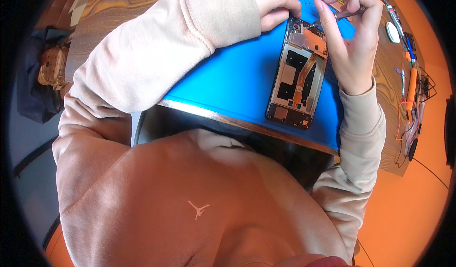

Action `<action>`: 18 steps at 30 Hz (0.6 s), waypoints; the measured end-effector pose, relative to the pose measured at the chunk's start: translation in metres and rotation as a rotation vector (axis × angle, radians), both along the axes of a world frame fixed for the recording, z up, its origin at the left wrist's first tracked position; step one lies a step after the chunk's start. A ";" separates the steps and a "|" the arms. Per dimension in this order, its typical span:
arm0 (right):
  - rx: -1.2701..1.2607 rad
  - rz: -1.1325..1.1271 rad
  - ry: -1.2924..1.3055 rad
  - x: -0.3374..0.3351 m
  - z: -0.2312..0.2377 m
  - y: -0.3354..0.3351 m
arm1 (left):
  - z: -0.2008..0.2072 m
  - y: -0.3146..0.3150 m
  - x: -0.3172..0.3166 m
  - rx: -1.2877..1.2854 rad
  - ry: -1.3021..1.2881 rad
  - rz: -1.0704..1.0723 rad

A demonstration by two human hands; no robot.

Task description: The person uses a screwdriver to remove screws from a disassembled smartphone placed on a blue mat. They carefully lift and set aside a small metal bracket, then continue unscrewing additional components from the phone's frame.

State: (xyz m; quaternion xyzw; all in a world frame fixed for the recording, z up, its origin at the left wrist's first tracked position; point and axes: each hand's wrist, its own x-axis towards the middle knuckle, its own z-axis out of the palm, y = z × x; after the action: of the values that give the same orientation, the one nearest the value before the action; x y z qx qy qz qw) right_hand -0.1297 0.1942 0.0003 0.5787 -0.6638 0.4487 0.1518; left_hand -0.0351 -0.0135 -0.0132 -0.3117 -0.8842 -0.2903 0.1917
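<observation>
R hand (354,46) w/ screwdriver (344,14), L hand (274,2) nr opened phone (298,74) top.

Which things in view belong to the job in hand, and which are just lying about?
In use, apparently:
- opened phone, left hand at its upper end
- slim tool in the right hand
- blue mat under the phone

Lying about, apparently:
- orange cylindrical item
- white oval item
- black wire rack
</observation>
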 end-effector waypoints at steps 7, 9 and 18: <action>0.011 -0.022 -0.019 0.009 0.012 -0.001 | 0.002 -0.001 0.003 -0.024 -0.025 0.021; 0.008 -0.114 -0.005 0.011 0.012 -0.005 | 0.001 -0.001 0.002 -0.014 -0.002 0.018; -0.009 -0.106 0.039 0.003 0.003 0.002 | -0.003 -0.002 0.003 0.021 0.015 0.016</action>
State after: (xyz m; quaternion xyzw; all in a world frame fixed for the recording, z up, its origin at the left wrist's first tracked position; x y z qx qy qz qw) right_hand -0.1262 0.1960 0.0034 0.5506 -0.6884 0.4316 0.1912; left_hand -0.0323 -0.0156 -0.0157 -0.3046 -0.8821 -0.2955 0.2042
